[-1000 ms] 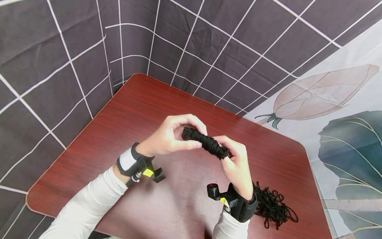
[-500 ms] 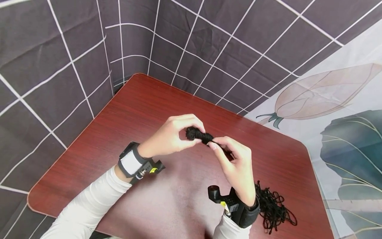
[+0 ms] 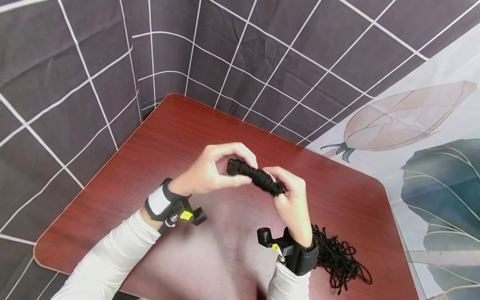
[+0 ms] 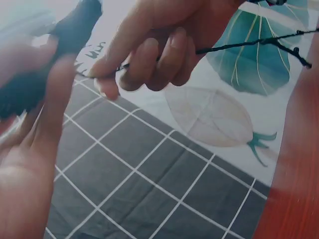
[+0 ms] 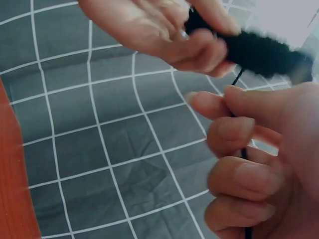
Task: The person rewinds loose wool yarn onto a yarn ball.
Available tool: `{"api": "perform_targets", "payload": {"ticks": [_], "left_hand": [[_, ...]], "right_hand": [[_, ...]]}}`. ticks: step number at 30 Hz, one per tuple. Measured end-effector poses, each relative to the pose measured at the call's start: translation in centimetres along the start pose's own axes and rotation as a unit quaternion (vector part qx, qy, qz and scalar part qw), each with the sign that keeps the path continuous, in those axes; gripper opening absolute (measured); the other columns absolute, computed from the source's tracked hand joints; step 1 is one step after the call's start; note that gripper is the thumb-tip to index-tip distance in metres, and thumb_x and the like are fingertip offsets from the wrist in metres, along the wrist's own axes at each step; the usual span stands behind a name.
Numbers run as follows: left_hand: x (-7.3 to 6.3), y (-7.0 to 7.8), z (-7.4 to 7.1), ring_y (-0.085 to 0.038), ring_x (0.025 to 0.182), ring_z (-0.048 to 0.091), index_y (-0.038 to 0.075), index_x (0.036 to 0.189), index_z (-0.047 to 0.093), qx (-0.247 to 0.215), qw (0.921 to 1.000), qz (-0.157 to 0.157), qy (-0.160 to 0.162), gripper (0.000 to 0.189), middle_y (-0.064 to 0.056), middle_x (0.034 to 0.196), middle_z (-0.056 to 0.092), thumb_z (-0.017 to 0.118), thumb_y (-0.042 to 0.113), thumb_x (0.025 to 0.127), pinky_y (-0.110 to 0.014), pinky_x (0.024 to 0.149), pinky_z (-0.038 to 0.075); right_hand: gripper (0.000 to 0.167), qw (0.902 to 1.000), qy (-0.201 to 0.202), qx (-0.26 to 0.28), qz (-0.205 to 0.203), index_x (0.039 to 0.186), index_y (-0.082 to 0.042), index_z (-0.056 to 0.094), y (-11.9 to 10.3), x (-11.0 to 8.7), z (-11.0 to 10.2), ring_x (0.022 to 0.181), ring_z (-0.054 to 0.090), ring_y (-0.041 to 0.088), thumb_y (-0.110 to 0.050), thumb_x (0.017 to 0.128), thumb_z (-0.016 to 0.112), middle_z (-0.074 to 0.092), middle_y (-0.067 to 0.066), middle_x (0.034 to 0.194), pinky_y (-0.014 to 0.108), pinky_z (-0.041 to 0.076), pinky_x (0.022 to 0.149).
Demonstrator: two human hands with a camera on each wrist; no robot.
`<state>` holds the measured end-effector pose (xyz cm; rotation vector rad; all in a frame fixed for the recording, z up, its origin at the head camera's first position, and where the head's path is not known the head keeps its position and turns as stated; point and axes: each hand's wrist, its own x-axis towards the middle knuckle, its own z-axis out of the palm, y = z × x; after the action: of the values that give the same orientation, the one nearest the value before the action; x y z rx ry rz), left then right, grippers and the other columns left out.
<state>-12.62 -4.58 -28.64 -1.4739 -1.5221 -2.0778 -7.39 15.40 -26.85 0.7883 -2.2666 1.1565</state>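
Note:
A bundle of black cord (image 3: 259, 176), wound tightly round its middle with looped ends, is held up above the table. My left hand (image 3: 211, 171) grips one end of it between thumb and fingers. Close by the other end, my right hand (image 3: 296, 204) pinches a single strand between thumb and forefinger, as the right wrist view shows. That strand (image 4: 227, 47) runs from the wound bundle (image 5: 264, 54) through the curled right fingers and out behind the hand. A loose, tangled heap of the same black cord (image 3: 339, 260) lies on the table beside the right wrist.
The reddish-brown table (image 3: 180, 125) has rounded corners and a bright glare in its middle. A grey cloth with white grid lines (image 3: 262, 54) hangs behind and to the left. On the right hangs a white cloth with a leaf print (image 3: 442, 187). Both wrists wear strapped cameras.
My right hand moves round the bundle with the strand: half a second ago it was in front of the bundle, and now the bundle's right end shows again. The left hand keeps its grip.

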Motion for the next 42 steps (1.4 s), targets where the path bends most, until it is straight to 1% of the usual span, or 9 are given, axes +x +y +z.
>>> {"api": "perform_targets", "payload": {"ticks": [5,10,14,17,23,26,32,38,42], "left_hand": [[-0.1,-0.3,0.0,-0.027,0.085,0.059,0.0,0.099,0.063,0.041,0.9943,0.002,0.098,0.032,-0.008,0.098,0.063,0.074,-0.015,0.073,-0.035,0.065,0.055],[-0.1,-0.6,0.0,-0.016,0.084,0.059,0.004,0.098,0.065,0.167,0.9785,-0.004,0.12,0.028,0.0,0.097,0.063,0.077,-0.006,0.075,-0.029,0.064,0.053],[-0.2,-0.9,-0.1,-0.009,0.083,0.056,0.01,0.097,0.066,0.249,0.9651,-0.015,0.079,0.022,0.005,0.096,0.062,0.077,0.005,0.079,-0.026,0.065,0.048],[-0.3,-1.1,-0.1,-0.007,0.081,0.054,0.012,0.097,0.067,0.258,0.9656,-0.02,0.025,0.02,0.006,0.095,0.062,0.076,0.007,0.08,-0.026,0.064,0.046],[-0.5,-1.1,0.0,-0.005,0.086,0.057,0.013,0.097,0.068,0.185,0.9782,-0.019,-0.094,0.02,0.009,0.095,0.064,0.077,0.009,0.08,-0.025,0.072,0.048],[-0.5,-0.9,0.0,-0.009,0.087,0.059,0.011,0.097,0.067,0.115,0.9864,-0.029,-0.114,0.021,0.006,0.096,0.064,0.078,0.008,0.079,-0.026,0.071,0.051],[-0.3,-0.1,0.2,-0.022,0.085,0.06,0.003,0.098,0.066,0.013,0.9992,-0.023,-0.029,0.027,-0.004,0.096,0.064,0.078,-0.004,0.075,-0.035,0.066,0.056],[0.0,0.3,0.3,-0.023,0.08,0.06,-0.005,0.098,0.063,0.053,0.9936,-0.009,0.099,0.031,-0.01,0.096,0.063,0.074,-0.016,0.072,-0.032,0.061,0.055],[0.0,0.0,0.2,-0.018,0.077,0.059,-0.004,0.098,0.064,0.135,0.981,-0.013,0.138,0.029,-0.009,0.094,0.063,0.076,-0.013,0.073,-0.029,0.059,0.053]], "right_hand": [[0.009,0.9978,-0.058,-0.032,0.005,0.092,-0.011,0.072,0.7,-0.3,0.5,0.06,0.045,0.01,-0.007,0.092,0.064,0.06,-0.007,0.075,0.023,0.035,0.054],[0.008,0.9965,-0.08,-0.025,0.004,0.093,-0.016,0.071,-0.2,-0.3,0.4,0.06,0.047,0.009,-0.012,0.093,0.063,0.06,-0.008,0.076,0.023,0.037,0.054],[0.007,0.9987,-0.045,-0.014,-0.016,0.089,-0.013,0.07,-0.8,-0.4,0.0,0.058,0.044,0.009,-0.006,0.088,0.069,0.056,-0.007,0.073,0.021,0.035,0.052],[0.01,0.9995,-0.014,0.004,-0.029,0.087,-0.01,0.07,-1.0,-0.4,-0.2,0.057,0.045,0.008,0.0,0.084,0.071,0.055,-0.005,0.071,0.02,0.035,0.051],[0.008,0.9987,0.037,0.021,-0.027,0.085,-0.005,0.07,-1.2,-0.1,-0.5,0.058,0.044,0.008,0.002,0.084,0.07,0.057,-0.002,0.07,0.021,0.034,0.051],[0.005,0.9983,0.048,0.026,-0.02,0.085,-0.002,0.069,-1.2,0.1,-0.5,0.057,0.042,0.009,0.003,0.085,0.069,0.055,-0.001,0.069,0.022,0.032,0.05],[0.016,0.9981,0.027,0.055,-0.004,0.089,-0.001,0.07,0.5,0.2,0.3,0.061,0.051,0.011,0.012,0.085,0.063,0.062,0.004,0.075,0.022,0.04,0.054],[0.016,0.9992,-0.036,0.013,-0.014,0.096,-0.005,0.072,1.2,0.0,1.8,0.065,0.051,0.01,0.006,0.088,0.063,0.065,-0.001,0.078,0.022,0.041,0.059],[0.011,0.9964,-0.084,0.008,-0.01,0.096,-0.012,0.072,0.5,-0.1,1.9,0.062,0.047,0.008,-0.007,0.093,0.062,0.063,-0.005,0.079,0.022,0.038,0.055]]}}
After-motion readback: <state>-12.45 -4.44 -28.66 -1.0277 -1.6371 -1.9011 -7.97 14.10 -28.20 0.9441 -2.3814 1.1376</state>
